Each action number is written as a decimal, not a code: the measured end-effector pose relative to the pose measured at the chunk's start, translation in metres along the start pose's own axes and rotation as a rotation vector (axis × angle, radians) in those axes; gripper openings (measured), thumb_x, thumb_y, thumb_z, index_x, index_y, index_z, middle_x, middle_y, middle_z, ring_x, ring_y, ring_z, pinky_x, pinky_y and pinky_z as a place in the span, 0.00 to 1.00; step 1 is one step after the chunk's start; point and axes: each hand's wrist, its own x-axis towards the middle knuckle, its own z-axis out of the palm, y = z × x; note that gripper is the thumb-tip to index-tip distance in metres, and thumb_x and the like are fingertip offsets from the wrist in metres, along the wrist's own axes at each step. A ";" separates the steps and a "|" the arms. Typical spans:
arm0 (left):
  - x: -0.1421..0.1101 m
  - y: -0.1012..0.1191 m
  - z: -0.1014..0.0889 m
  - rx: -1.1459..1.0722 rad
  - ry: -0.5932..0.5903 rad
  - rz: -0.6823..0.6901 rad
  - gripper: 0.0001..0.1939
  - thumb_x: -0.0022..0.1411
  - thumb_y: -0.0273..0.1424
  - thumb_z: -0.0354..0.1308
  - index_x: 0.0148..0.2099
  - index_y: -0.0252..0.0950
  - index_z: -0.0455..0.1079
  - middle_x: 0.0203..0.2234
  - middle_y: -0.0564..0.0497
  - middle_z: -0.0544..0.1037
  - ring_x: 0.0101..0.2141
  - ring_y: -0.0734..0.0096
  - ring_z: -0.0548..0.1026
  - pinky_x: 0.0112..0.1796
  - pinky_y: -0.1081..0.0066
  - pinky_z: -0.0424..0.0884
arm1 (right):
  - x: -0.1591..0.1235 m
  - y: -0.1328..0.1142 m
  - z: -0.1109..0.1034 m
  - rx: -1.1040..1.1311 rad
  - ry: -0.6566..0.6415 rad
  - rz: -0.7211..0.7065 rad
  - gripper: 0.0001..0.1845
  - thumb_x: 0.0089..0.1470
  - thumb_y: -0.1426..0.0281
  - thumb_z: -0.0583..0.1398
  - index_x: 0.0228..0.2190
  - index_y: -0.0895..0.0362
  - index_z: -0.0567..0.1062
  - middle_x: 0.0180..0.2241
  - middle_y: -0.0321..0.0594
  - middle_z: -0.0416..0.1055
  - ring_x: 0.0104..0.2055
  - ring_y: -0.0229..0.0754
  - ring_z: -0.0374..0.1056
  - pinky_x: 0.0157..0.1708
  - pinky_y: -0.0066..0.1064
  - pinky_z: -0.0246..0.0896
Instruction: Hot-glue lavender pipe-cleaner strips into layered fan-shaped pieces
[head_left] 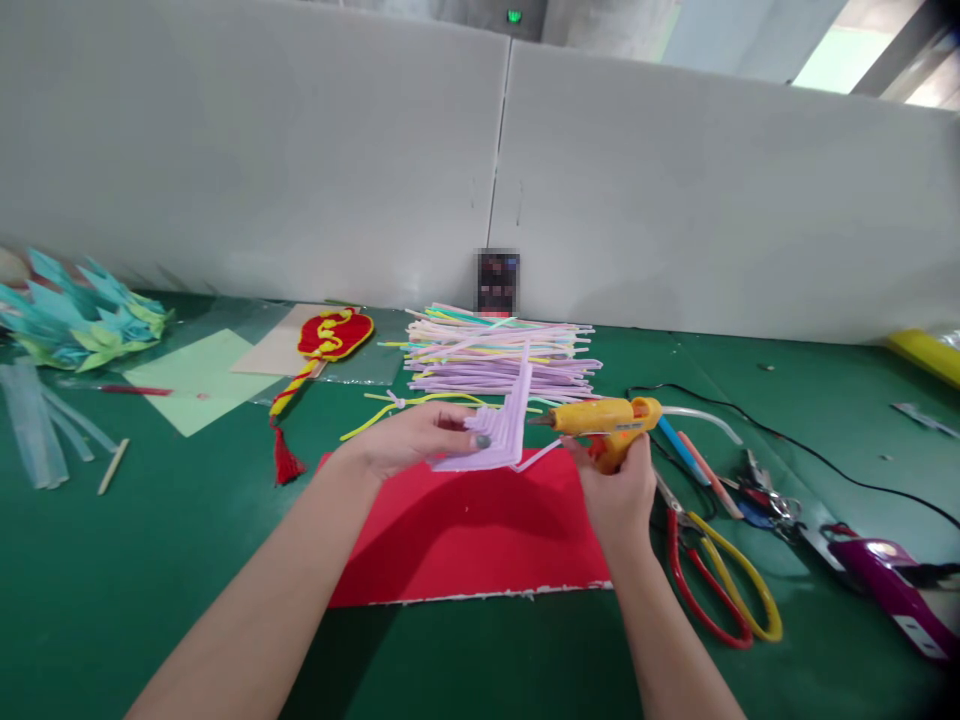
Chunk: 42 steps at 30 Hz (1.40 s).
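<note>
My left hand [420, 438] pinches a flat lilac piece made of straws [499, 432] glued side by side, holding it above a red sheet [465, 535] on the green table. My right hand [621, 488] grips a yellow glue gun [604, 420] by its handle. The gun's nozzle points left and sits right at the upper right edge of the lilac straw piece.
A pile of pastel straws [499, 352] lies behind the hands. Scissors with red and yellow handles [712, 575], pliers [765, 495], a purple tool [889, 580] and a black cable [787, 440] lie to the right. At left are a red-yellow tasselled ornament [326, 345], clear glue sticks [34, 425] and teal paper shapes [79, 315]. White panels wall the back.
</note>
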 end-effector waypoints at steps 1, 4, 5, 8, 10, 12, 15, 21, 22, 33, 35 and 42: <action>0.000 0.000 0.000 -0.004 0.010 0.002 0.13 0.46 0.39 0.64 0.30 0.35 0.72 0.24 0.54 0.70 0.24 0.77 0.64 0.24 0.78 0.60 | 0.000 -0.002 0.000 0.013 0.003 0.023 0.27 0.35 0.51 0.64 0.30 0.57 0.65 0.21 0.33 0.62 0.21 0.37 0.59 0.21 0.29 0.56; 0.001 -0.002 -0.002 -0.022 0.041 0.016 0.11 0.45 0.37 0.64 0.30 0.36 0.72 0.25 0.54 0.71 0.26 0.76 0.65 0.27 0.77 0.62 | 0.000 -0.002 0.000 0.017 -0.011 0.039 0.26 0.35 0.52 0.64 0.30 0.57 0.65 0.20 0.33 0.62 0.20 0.38 0.59 0.20 0.28 0.56; 0.001 -0.003 -0.003 -0.027 0.049 0.019 0.11 0.45 0.36 0.64 0.30 0.36 0.72 0.25 0.55 0.71 0.26 0.76 0.66 0.27 0.76 0.62 | 0.001 -0.001 -0.001 0.006 -0.025 0.026 0.23 0.38 0.53 0.63 0.30 0.57 0.65 0.20 0.34 0.62 0.21 0.38 0.60 0.20 0.29 0.56; 0.001 -0.005 -0.004 -0.037 0.072 0.023 0.11 0.44 0.36 0.65 0.29 0.35 0.72 0.24 0.55 0.71 0.26 0.77 0.66 0.27 0.77 0.62 | 0.001 0.003 -0.001 -0.025 -0.062 -0.019 0.17 0.46 0.56 0.56 0.29 0.57 0.66 0.20 0.36 0.63 0.21 0.39 0.60 0.21 0.30 0.55; 0.001 -0.006 -0.005 -0.037 0.084 0.024 0.11 0.44 0.36 0.65 0.28 0.35 0.71 0.23 0.55 0.70 0.25 0.77 0.65 0.26 0.77 0.61 | 0.001 0.004 -0.001 -0.026 -0.055 -0.033 0.17 0.46 0.56 0.56 0.30 0.58 0.66 0.20 0.37 0.63 0.21 0.40 0.61 0.21 0.30 0.56; 0.001 -0.005 -0.005 -0.035 0.084 0.025 0.11 0.44 0.36 0.65 0.27 0.34 0.71 0.23 0.55 0.69 0.25 0.78 0.64 0.25 0.78 0.60 | 0.000 0.002 -0.002 -0.025 -0.033 -0.045 0.19 0.43 0.56 0.59 0.30 0.58 0.66 0.21 0.37 0.64 0.22 0.40 0.61 0.22 0.30 0.56; 0.001 -0.004 -0.005 -0.039 0.078 0.022 0.11 0.43 0.36 0.65 0.27 0.34 0.71 0.23 0.55 0.69 0.25 0.78 0.64 0.25 0.78 0.59 | 0.000 -0.001 -0.002 -0.051 -0.024 -0.061 0.18 0.40 0.56 0.61 0.27 0.57 0.66 0.19 0.34 0.62 0.20 0.38 0.58 0.21 0.28 0.55; 0.000 -0.005 -0.006 -0.053 0.099 0.004 0.11 0.43 0.34 0.65 0.27 0.34 0.70 0.23 0.55 0.69 0.25 0.78 0.64 0.24 0.79 0.59 | 0.000 0.001 -0.002 -0.064 -0.038 -0.070 0.15 0.44 0.57 0.59 0.27 0.57 0.66 0.19 0.34 0.62 0.20 0.37 0.58 0.21 0.28 0.55; 0.000 -0.004 -0.006 -0.058 0.104 0.000 0.11 0.43 0.34 0.66 0.27 0.34 0.70 0.23 0.56 0.69 0.25 0.78 0.64 0.24 0.79 0.59 | 0.000 0.001 -0.001 -0.059 -0.033 -0.070 0.16 0.43 0.57 0.59 0.27 0.57 0.66 0.19 0.34 0.62 0.20 0.37 0.58 0.20 0.27 0.55; -0.001 -0.003 -0.005 -0.046 0.129 -0.018 0.11 0.42 0.34 0.65 0.27 0.34 0.70 0.22 0.55 0.68 0.24 0.77 0.63 0.24 0.77 0.57 | -0.001 0.006 0.000 -0.044 -0.087 -0.096 0.14 0.47 0.59 0.56 0.31 0.58 0.67 0.23 0.39 0.67 0.24 0.40 0.62 0.25 0.29 0.58; -0.001 -0.003 -0.005 -0.035 0.099 -0.002 0.10 0.43 0.35 0.65 0.26 0.34 0.70 0.21 0.56 0.68 0.23 0.77 0.63 0.24 0.77 0.57 | -0.001 0.006 0.000 -0.071 -0.076 -0.092 0.14 0.48 0.59 0.56 0.30 0.57 0.66 0.22 0.38 0.66 0.24 0.40 0.62 0.25 0.29 0.58; 0.000 0.002 -0.002 -0.145 0.109 0.030 0.09 0.43 0.33 0.66 0.27 0.34 0.74 0.22 0.54 0.72 0.24 0.78 0.65 0.24 0.78 0.59 | 0.004 0.008 -0.002 -0.239 -0.029 -0.132 0.14 0.49 0.57 0.56 0.25 0.54 0.60 0.23 0.34 0.59 0.24 0.38 0.58 0.26 0.28 0.56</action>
